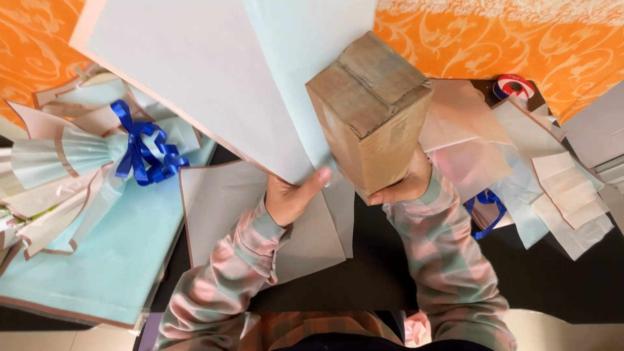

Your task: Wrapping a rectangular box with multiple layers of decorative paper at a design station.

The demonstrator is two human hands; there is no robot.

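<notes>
Background: orange patterned wall far, dark table below.
Left hand: closed on a large pale blue paper sheet, lifted at centre left.
Right hand: closed on the bottom of a cardboard box, raised at centre.
Left: wrapped bouquet with blue ribbon bow.
Far right: ribbon roll, loose paper pieces.

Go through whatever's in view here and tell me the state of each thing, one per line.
Cardboard box: shut, held up tilted by right hand.
Paper sheet: lifted, pinched by left hand.
Bouquet: wrapped, lying down, blue bow tied.
Ribbon spool: lying flat.
</notes>
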